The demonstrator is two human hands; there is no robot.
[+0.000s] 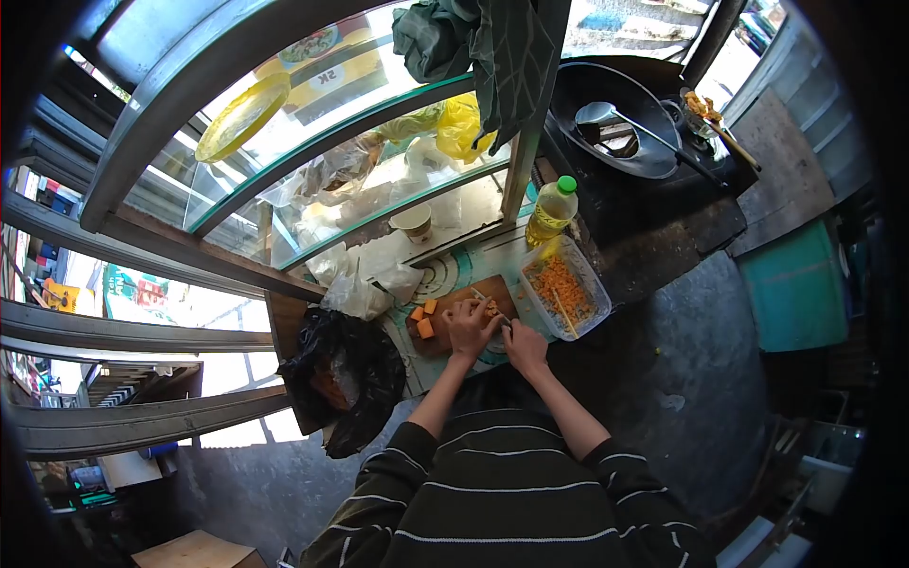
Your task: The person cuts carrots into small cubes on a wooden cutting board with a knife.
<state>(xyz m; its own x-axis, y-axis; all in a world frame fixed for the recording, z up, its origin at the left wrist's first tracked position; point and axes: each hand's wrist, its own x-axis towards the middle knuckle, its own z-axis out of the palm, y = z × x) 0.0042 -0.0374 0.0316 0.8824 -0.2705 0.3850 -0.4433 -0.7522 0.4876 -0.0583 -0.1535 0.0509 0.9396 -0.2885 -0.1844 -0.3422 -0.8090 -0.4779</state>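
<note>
A small wooden cutting board (437, 346) lies on the counter in front of me. Several orange vegetable chunks (426, 328), which look like carrot, sit on its left side. My left hand (467, 327) is over the board with bent fingers, holding down orange vegetable pieces (490, 309) that show beyond the fingertips. Beside it, my right hand (525, 346) is closed around a knife (507, 323); most of the blade is hidden. To the right stands a clear plastic tub (593, 317) of finely cut orange bits (561, 287), with a light-coloured stick-like utensil (565, 315) in it.
An oil bottle (551, 210) with a green cap stands behind the tub. A wok (653, 151) with a ladle (595, 114) rests on the stove at right. A black plastic bag (374, 364) lies left of the board, below a glass display case (350, 232) holding several bags.
</note>
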